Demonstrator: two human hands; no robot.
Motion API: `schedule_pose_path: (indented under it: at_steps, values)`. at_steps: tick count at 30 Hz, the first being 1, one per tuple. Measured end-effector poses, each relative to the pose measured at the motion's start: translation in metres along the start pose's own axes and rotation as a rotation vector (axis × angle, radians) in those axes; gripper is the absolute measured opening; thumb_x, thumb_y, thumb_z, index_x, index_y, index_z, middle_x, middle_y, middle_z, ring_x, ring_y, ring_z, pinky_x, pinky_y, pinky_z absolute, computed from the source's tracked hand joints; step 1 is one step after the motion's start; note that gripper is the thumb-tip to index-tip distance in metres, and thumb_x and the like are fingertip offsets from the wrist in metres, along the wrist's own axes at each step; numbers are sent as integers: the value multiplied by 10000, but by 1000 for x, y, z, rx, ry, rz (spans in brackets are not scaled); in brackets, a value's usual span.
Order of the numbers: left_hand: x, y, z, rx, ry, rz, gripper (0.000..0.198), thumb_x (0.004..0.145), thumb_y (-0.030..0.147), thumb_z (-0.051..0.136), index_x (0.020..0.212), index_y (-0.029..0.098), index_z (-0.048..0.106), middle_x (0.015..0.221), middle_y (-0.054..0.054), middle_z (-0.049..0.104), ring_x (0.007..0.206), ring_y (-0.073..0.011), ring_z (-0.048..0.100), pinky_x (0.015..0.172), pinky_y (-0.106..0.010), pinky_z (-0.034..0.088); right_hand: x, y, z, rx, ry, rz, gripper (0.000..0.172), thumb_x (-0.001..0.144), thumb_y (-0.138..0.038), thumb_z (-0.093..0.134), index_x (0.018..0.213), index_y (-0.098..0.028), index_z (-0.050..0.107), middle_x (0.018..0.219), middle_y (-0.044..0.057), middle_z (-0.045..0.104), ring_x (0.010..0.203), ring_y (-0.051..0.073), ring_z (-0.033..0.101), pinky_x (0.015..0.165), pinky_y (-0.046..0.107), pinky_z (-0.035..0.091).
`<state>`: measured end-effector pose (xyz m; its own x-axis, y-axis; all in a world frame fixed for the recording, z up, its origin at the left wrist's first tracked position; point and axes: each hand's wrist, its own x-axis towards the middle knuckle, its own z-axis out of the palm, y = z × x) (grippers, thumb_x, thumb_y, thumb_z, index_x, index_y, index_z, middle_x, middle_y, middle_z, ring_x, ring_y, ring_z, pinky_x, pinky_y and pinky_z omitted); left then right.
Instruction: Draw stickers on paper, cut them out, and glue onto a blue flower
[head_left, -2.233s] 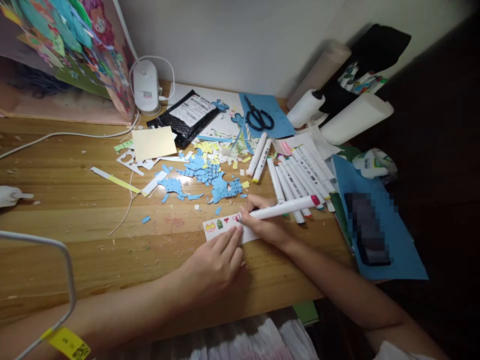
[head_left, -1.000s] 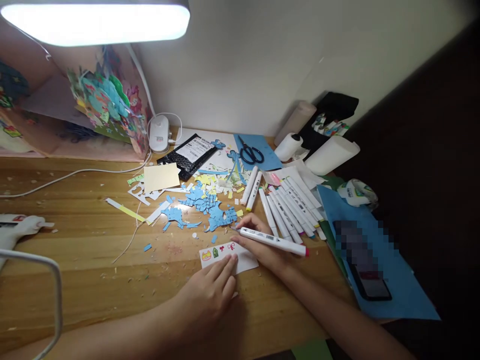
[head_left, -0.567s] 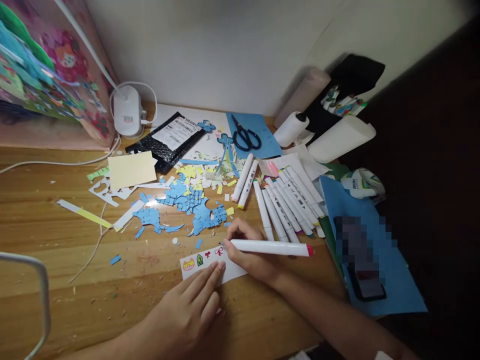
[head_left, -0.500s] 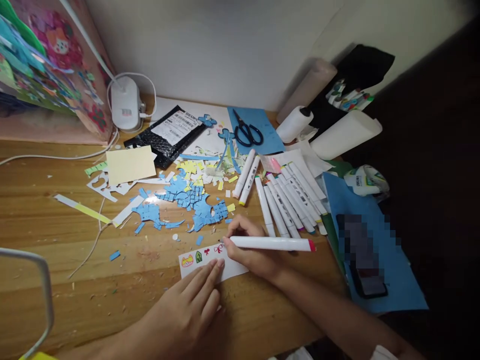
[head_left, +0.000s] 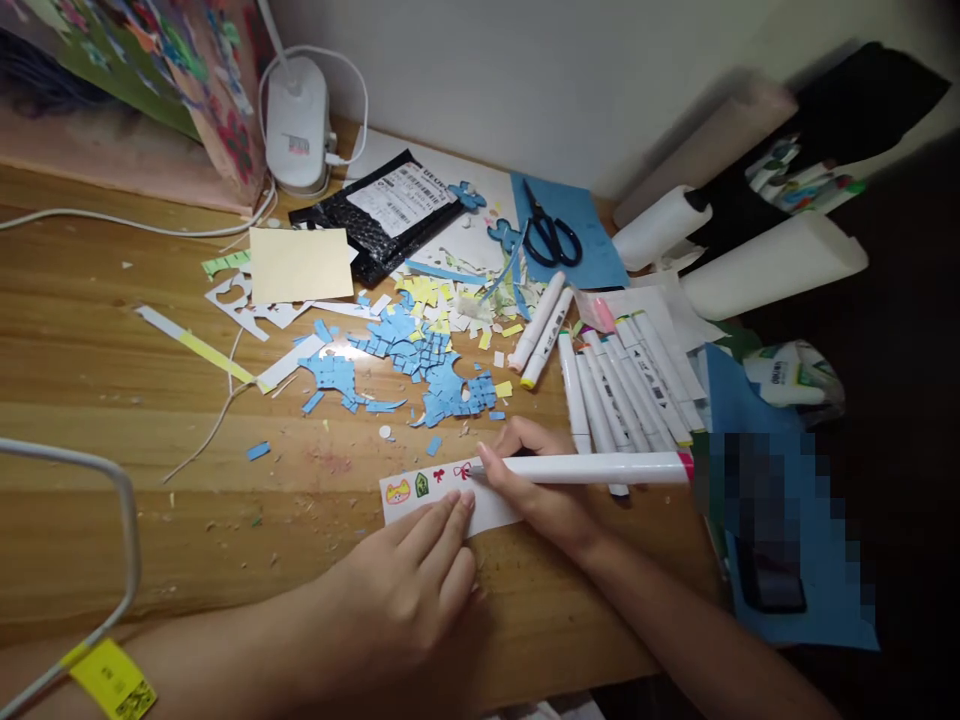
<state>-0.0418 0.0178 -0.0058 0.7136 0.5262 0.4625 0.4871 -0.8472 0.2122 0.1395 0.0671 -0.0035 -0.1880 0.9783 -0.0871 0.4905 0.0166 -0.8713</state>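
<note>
A small white paper strip (head_left: 420,492) lies on the wooden desk (head_left: 112,400), with tiny coloured drawings along it, the last a red bow. My left hand (head_left: 409,590) rests flat on the strip's near edge, fingers stretched out and pressing it down. My right hand (head_left: 536,490) is closed round a white marker (head_left: 600,468) with a pink end cap. The marker's tip sits at the red bow on the strip.
Blue and yellow paper scraps (head_left: 420,350) litter the desk beyond the strip. A row of white markers (head_left: 622,385) lies to the right, beside blue paper (head_left: 787,520). Scissors (head_left: 547,235), a black parcel (head_left: 390,215), a lamp base (head_left: 298,125) and paper rolls (head_left: 772,265) stand at the back.
The view has swung about. The marker's tip lifted off the strip for a moment and has come back to the red bow. My left hand stays on the strip.
</note>
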Motion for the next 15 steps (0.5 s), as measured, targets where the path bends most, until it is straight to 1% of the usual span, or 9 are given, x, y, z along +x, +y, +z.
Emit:
schedule_pose_path:
  at_steps: [6, 15]
  values:
    - [1, 1, 0, 37, -14, 7, 185, 849, 235, 475, 811, 83, 575, 1081, -202, 636, 996, -250, 619, 868, -324, 494, 0, -1, 0, -16, -24, 14, 321, 799, -360, 576, 569, -202, 415, 530, -32, 477, 490, 116, 420, 465, 257, 304]
    - [3, 1, -3, 24, -10, 3, 171, 847, 221, 478, 792, 88, 570, 1063, -204, 644, 969, -246, 632, 853, -323, 505, 0, -2, -1, -57, -32, -2, 318, 801, -339, 567, 567, -198, 405, 535, -31, 474, 498, 113, 431, 470, 253, 292]
